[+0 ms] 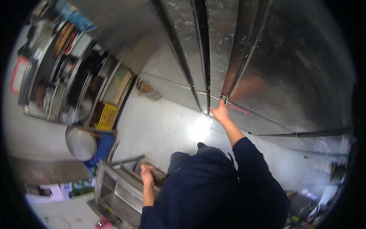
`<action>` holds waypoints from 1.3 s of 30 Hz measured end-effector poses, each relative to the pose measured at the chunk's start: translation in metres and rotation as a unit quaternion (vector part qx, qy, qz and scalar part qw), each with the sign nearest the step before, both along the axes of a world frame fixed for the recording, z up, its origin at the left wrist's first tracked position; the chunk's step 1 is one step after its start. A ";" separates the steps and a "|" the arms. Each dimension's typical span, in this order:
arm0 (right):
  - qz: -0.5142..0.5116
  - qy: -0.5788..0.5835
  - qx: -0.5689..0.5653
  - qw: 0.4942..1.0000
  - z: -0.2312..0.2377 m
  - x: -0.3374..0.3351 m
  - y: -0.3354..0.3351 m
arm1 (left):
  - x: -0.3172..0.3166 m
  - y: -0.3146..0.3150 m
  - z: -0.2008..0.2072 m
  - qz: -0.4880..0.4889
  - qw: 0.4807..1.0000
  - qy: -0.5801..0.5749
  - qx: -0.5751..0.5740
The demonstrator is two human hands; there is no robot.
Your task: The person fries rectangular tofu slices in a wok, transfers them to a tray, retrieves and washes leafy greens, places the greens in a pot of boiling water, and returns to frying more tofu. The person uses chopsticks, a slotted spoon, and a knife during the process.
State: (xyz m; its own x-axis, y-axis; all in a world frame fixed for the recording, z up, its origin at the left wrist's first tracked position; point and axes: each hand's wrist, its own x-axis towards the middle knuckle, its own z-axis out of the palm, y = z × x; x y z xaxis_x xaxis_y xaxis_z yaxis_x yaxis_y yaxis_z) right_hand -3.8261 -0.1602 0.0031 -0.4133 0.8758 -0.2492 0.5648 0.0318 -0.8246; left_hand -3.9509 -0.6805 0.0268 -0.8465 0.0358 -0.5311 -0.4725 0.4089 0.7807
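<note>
My right hand (220,111) reaches forward to a tall stainless-steel refrigerator and is closed on the lower edge of its door (289,68), near a narrow gap between panels. Its fingertips are partly hidden behind the metal. My left hand (147,176) is held low on the left, closed in a loose fist beside a steel sink frame (110,177). A small orange-yellow spot shows at its fingers, too small to name.
Shelves packed with trays and kitchenware (72,76) stand at the left, with a yellow crate (106,115). Below are a round metal lid (81,144) and a blue crate (103,147). White tiled floor (164,122) lies in front of me. Blurred wire racks (316,173) appear at the right.
</note>
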 end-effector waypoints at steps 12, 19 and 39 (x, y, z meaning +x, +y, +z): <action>-0.308 0.179 0.004 0.934 0.013 -0.018 -0.131 | -0.434 0.061 -0.024 -0.408 0.904 -0.119 -0.050; -0.605 0.154 -0.019 0.781 0.036 0.141 -0.352 | -0.480 0.266 -0.005 -0.648 0.678 -0.017 -0.347; -0.713 -0.439 0.085 0.539 0.000 0.458 -0.380 | 0.061 0.503 -0.258 -0.929 0.139 0.271 -0.209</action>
